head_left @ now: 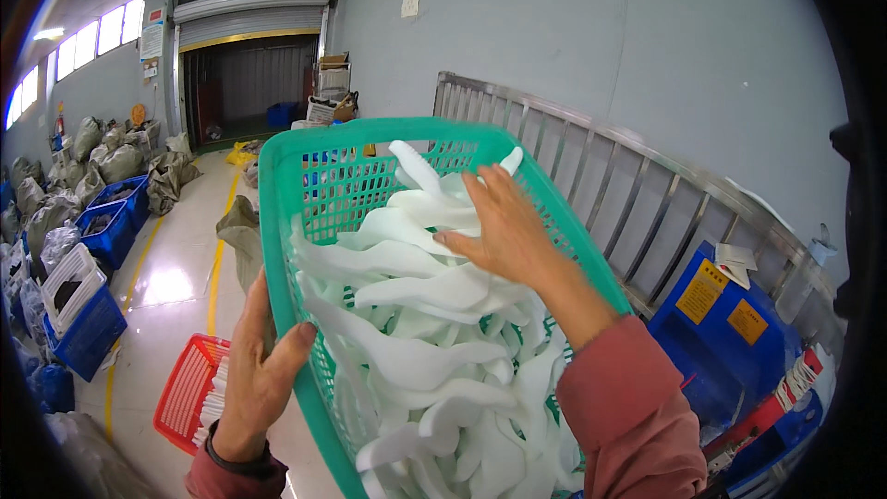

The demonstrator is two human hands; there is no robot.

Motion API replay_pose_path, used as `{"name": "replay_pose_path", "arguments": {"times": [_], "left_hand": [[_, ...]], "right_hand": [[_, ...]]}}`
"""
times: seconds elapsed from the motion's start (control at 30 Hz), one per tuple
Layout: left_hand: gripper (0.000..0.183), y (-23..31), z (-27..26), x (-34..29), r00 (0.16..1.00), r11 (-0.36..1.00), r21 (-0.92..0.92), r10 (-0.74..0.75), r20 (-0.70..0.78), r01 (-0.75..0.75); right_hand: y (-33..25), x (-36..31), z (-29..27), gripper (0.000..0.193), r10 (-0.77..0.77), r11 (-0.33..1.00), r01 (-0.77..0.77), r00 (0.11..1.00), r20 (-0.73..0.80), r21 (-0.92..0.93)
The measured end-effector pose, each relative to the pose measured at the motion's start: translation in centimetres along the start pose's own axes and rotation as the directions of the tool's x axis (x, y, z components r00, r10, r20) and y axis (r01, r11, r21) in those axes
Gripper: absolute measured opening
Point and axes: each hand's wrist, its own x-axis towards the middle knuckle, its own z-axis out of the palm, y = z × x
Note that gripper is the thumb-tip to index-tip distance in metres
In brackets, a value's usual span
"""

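Note:
A green slatted plastic basket (277, 194) stands in front of me, heaped with curved, smooth white pieces (407, 351) with narrow ends, their exact kind unclear. At the basket's left side, my left hand (259, 370) holds the wall, thumb over the rim and fingers along the outside. Over the upper right of the pile lies my right hand (506, 233), thumb spread away from the fingers. It touches the white pieces without gripping one that I can see. One white tip (511, 162) pokes up just beyond its fingertips.
A red basket (189, 383) with white pieces sits on the floor at left. Farther left are blue crates (88, 342) and grey sacks (120, 162). Along the right wall runs a metal railing (637, 212), with a blue machine (730, 323) nearby. A roller shutter doorway (249, 83) stands at the back.

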Motion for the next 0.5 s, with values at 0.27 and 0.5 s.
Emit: {"name": "replay_pose_path", "arguments": {"times": [0.27,0.5], "left_hand": [[0.073,-1.2,0.4,0.7,0.997,0.996,-0.031,-0.079,-0.026,0.078],[0.077,-1.7,-0.4,0.9,0.986,0.987,-0.047,-0.156,-0.061,0.153]], "right_hand": [[0.6,-0.2,4.4,0.095,0.001,0.918,-0.142,0.934,0.357,0.369],[-5.6,-7.4,3.9,0.108,-0.25,0.949,0.114,0.842,0.477,0.295]]}}
